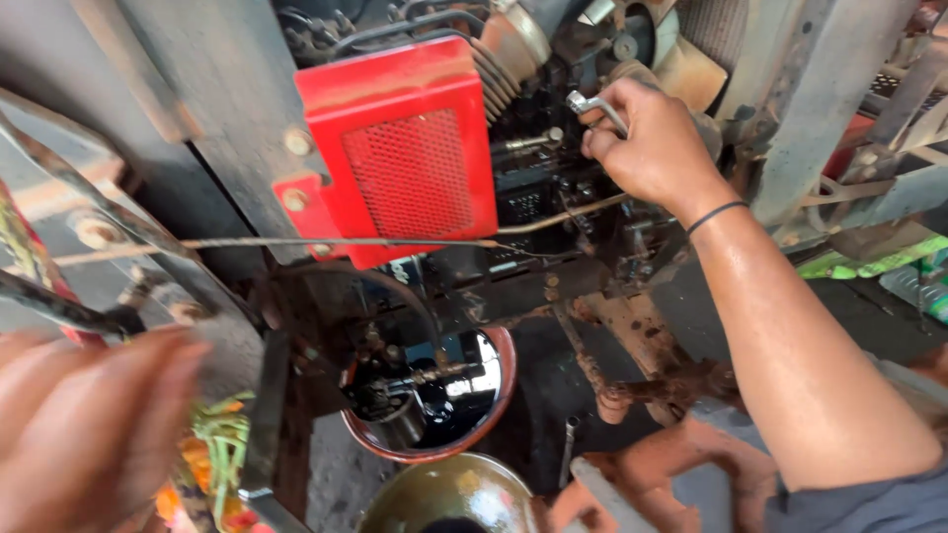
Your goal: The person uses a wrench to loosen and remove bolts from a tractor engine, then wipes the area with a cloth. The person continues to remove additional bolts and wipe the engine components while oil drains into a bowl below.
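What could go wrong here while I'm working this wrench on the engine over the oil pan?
The right hand grips a metal wrench among tight engine parts, so a slip could bang knuckles. The basin of dark oil sits right below; a dropped tool might splash it. The left hand is blurred near a metal rod and could catch it.

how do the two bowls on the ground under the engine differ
The reddish bowl sits right under the engine, all but part of its rim in view, and holds black, glossy liquid. The greenish bowl lies nearer the camera, cut off by the bottom edge of the picture, with a dull olive inside. The reddish bowl has engine parts hanging over it; the greenish bowl has none. Both are round and open-topped.
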